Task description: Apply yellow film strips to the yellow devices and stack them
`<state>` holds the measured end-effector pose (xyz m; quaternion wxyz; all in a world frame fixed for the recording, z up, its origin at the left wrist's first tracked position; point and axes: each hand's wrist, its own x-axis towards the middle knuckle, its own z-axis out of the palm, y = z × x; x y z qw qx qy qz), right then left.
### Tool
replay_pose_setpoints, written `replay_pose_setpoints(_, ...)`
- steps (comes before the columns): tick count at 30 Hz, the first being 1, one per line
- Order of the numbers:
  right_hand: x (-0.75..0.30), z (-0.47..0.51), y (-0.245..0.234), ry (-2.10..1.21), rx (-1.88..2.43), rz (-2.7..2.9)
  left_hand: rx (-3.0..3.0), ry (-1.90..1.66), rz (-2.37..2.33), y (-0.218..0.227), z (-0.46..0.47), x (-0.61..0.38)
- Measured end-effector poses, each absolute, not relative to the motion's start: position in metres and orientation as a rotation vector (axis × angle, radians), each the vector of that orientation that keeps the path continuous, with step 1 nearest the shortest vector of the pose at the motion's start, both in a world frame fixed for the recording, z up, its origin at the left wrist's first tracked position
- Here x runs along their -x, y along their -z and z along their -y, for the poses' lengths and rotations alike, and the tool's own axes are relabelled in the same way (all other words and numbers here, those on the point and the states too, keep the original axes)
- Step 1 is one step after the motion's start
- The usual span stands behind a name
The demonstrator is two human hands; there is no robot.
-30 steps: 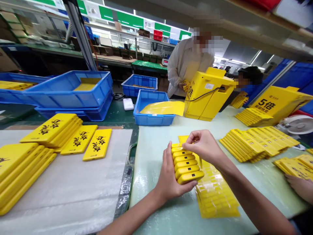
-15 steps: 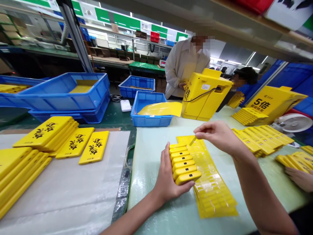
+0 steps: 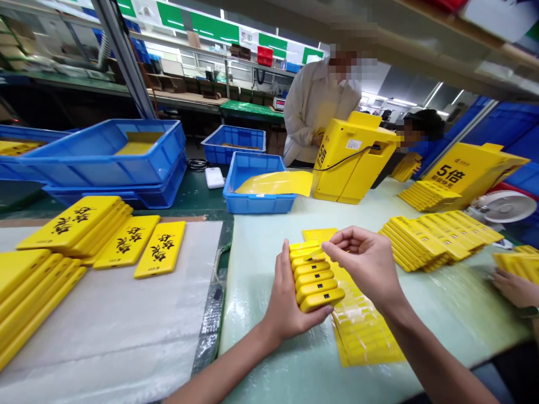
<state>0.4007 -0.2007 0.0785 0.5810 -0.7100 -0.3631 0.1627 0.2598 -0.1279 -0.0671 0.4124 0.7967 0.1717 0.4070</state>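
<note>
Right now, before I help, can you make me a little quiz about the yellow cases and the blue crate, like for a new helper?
1. Which hand holds the stack of rounded yellow plastic cases?
2. True or false: the right hand is above the glossy yellow sheet of small squares on the pale green table.
3. What colour is the rectangular plastic crate that holds the floppy yellow plastic sheet? A) blue B) red C) green

Key: 1. The left hand. 2. True. 3. A, blue.
</note>
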Motion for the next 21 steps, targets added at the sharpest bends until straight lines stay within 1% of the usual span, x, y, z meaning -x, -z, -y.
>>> replay_pose_setpoints(3, -0.3933, 0.1976, -0.0747, -0.351, 1.672, 0.855, -2.015, -1.027, -0.435, 0.0675, 0.1282, -0.2594)
replay_pose_setpoints(10, -0.3917, 0.1934, -0.0752, -0.485, 1.744, 0.894, -1.969, -1.029, -0.405, 0.0644, 0.1283, -0.2604)
replay_pose_setpoints(16, -0.3947, 0.1927, -0.0794, -0.408, 1.719, 0.927, -1.968, -1.02, -0.396, 0.0633, 0.1283, -0.2613)
replay_pose_setpoints(21, -0.3902, 0.1919, -0.0796, -0.44, 1.734, 0.9, -1.975, -1.014, -0.408, 0.0634, 0.1283, -0.2608)
